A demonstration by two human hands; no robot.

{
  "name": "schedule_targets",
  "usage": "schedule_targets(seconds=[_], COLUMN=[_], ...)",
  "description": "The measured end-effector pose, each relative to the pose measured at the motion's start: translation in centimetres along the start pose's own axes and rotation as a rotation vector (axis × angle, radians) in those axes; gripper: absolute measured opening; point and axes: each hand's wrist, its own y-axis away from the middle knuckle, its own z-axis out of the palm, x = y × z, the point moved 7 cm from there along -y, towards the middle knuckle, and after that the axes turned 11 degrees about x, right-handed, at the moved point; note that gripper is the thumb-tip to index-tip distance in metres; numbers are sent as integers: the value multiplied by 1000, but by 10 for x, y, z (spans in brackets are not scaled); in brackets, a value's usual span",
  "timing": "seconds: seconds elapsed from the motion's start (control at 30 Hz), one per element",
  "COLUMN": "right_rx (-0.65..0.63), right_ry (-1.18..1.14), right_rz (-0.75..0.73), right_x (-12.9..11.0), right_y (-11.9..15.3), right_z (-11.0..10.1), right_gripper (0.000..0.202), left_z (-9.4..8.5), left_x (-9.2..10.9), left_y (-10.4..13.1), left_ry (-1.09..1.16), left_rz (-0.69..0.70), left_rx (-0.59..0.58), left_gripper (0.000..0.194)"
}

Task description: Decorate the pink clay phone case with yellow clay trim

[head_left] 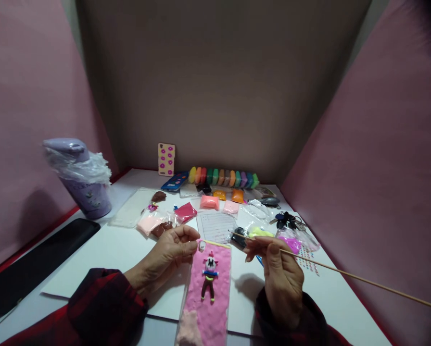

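A phone case covered in pink clay, with a peach patch at its lower left, is tilted up in front of me. My left hand pinches its top left corner beside the camera hole. On the pink clay lies a small clay figure with a white head, blue and yellow middle and dark legs. A thin yellow strip runs along the case's top edge. My right hand, to the right of the case, grips a long thin wooden stick, whose tip points left above the case's top right corner.
Clay packets, including a coral one, and a row of colored clays lie at the back. A purple tumbler and a black case are left; keys and gem stickers are right. Pink walls flank the table.
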Motion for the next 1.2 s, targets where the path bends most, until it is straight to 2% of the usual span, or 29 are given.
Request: schedule_targets(seconds=[0.23,0.57,0.77,0.9,1.03,1.1,1.13,1.2], right_rx=[3,37,-130,-79,-126,-144,-176,-323], right_ry=[364,406,628,637,642,605,582,567], right_rz=[35,35,-132,-215,-239,-315,-377,-495], right_x=[16,31,28,19,17,12,8,3], right_y=[-11,-22,-29,-30,-26,-23,-21,-16], right_z=[-5,-14,-7,-9,-4,-1,1,10], right_gripper=[29,33,27,26,23,19,17,19], left_z=[-2,-3,-4,-4,-5,-6,-6,-6], left_x=[0,-1,0,-1,-2,-3,-3,-2], left_y=[0,-2,-2,-2,-3,-3,-3,-3], left_ry=[-17,-23,-29,-28,-24,-15,-11,0], left_rz=[-6,2,10,14,9,3,-1,-11], left_rx=[24,28,40,41,54,58,59,63], left_gripper=[21,20,22,24,26,26,27,27])
